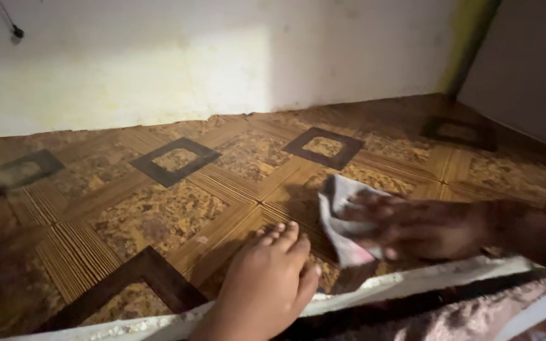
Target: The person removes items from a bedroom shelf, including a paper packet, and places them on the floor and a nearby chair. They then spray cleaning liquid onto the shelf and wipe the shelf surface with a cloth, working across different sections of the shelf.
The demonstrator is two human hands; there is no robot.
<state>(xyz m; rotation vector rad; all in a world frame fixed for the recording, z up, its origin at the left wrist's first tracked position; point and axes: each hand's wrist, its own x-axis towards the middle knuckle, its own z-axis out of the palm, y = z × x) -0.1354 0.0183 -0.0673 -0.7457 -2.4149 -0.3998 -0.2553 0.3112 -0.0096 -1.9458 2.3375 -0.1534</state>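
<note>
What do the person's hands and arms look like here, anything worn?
Both hands are bare, no gloves. The left hand shows no ring or sleeve. The right hand is motion-blurred; a dark band sits at its wrist, hard to make out in the dim light.

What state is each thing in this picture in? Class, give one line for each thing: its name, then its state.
Left hand: flat, palm down on the patterned surface, holding nothing.
Right hand: blurred, pressed on the cloth.
Cloth: pale, crumpled, lying on the surface under the right hand.
Patterned surface: brown with dark square frames, lit at the middle, dim at the sides.
Front edge: white, chipped and rough.
Wall: pale, partly lit.
</note>
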